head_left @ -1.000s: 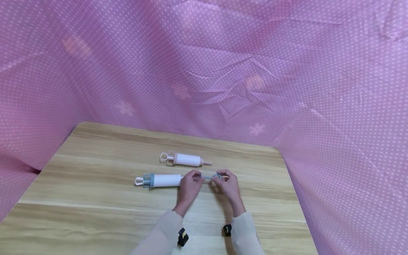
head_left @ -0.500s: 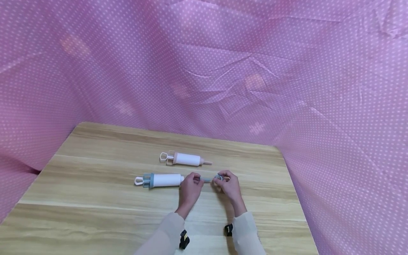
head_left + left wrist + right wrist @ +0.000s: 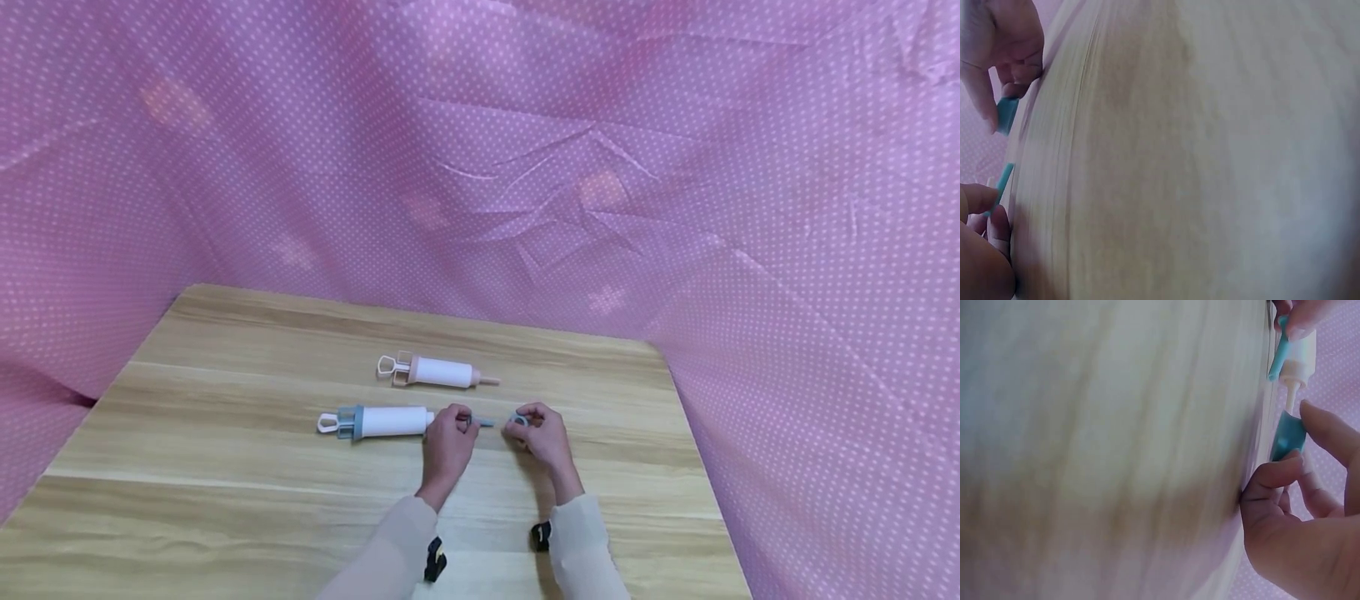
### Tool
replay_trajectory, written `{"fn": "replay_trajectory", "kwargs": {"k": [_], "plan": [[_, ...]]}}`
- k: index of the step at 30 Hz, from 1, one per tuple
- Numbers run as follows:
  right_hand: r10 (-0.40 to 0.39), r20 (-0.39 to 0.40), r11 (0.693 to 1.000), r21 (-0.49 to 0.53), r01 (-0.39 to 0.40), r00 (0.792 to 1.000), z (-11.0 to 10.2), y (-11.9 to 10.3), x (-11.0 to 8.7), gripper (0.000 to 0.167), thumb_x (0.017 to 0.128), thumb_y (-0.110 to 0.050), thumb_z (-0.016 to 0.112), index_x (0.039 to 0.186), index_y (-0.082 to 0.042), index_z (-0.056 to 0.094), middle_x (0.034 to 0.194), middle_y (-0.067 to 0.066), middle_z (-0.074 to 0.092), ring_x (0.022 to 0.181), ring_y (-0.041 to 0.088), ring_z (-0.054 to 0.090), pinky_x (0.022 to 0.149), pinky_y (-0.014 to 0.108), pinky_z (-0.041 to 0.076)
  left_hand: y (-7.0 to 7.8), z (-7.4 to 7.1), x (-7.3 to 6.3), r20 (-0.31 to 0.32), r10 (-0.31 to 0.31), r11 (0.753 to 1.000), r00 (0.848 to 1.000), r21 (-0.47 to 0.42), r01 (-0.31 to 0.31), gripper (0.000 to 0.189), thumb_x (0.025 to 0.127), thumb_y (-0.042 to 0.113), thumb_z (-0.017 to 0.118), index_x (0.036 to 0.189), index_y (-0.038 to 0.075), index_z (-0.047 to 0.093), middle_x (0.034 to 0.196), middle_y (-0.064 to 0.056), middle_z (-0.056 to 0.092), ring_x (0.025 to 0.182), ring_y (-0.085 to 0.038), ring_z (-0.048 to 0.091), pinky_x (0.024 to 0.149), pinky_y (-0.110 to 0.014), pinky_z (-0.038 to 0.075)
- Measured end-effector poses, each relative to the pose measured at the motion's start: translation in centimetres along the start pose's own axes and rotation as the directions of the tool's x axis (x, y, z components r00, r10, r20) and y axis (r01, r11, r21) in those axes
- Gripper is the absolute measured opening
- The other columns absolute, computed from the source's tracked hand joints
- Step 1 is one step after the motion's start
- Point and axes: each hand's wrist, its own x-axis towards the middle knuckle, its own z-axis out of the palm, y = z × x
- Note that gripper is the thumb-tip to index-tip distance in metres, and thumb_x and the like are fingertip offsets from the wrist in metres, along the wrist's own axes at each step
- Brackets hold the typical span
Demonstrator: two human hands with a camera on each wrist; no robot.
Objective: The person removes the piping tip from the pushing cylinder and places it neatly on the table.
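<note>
My left hand [image 3: 450, 442] pinches a thin teal nozzle tube [image 3: 483, 422], whose free end points right. A short teal ring-shaped collar [image 3: 519, 420] is pinched in my right hand [image 3: 546, 432], a small gap from the tube. In the right wrist view the collar [image 3: 1289, 434] sits between thumb and fingers. Left of my left hand lies a large syringe [image 3: 393, 422] with a white barrel and teal end, its white tip partly behind the hand. The left wrist view shows both the tube [image 3: 1004, 181] and the collar [image 3: 1005, 114], apart.
Behind the hands lies a smaller syringe [image 3: 444, 372] with a white barrel and pinkish ends, its nozzle pointing right. Both syringes lie on a wood-grain table [image 3: 225, 500]. A pink dotted cloth [image 3: 480, 167] hangs around the back and sides.
The collar in my right hand has come away from the tube in my left hand, and a gap now shows between them. My right hand has shifted slightly right. Both syringes stay put.
</note>
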Motion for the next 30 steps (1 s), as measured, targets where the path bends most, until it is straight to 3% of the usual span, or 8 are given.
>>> {"fn": "replay_trajectory", "kwargs": {"k": [12,20,30], "plan": [[-0.018,0.037,0.996,-0.082,0.021,0.999,-0.15,0.04,0.18,0.031,0.08,-0.004,0.084,0.104,0.003,0.067,0.091,0.01,0.065,0.072,0.016,0.058,0.061,0.026,0.052,-0.08,0.22,-0.1,0.01,0.032,0.999,0.999,0.017,-0.033,0.022,0.084,0.009,0.082,0.104,0.009,0.073,0.089,-0.003,0.069,0.078,-0.015,0.067,0.075,-0.04,0.055],[-0.016,0.044,0.996,-0.083,0.019,0.999,-0.26,-0.24,0.02,0.031,0.079,-0.003,0.084,0.104,0.004,0.068,0.092,0.011,0.065,0.074,0.016,0.058,0.063,0.026,0.05,-0.3,0.5,-0.14,0.007,0.032,0.999,0.999,0.021,-0.033,0.024,0.083,0.01,0.083,0.105,0.01,0.073,0.088,0.0,0.068,0.078,-0.015,0.065,0.073,-0.039,0.054],[0.015,0.053,0.994,-0.105,-0.009,0.998,-0.42,-0.44,-0.13,0.033,0.082,-0.007,0.083,0.11,0.001,0.067,0.102,0.013,0.065,0.081,0.02,0.062,0.067,0.029,0.055,0.16,0.23,-0.45,0.052,0.028,1.0,0.998,-0.01,-0.027,0.049,0.077,0.013,0.087,0.123,0.01,0.07,0.103,-0.004,0.065,0.086,-0.017,0.061,0.078,-0.039,0.052]]}}
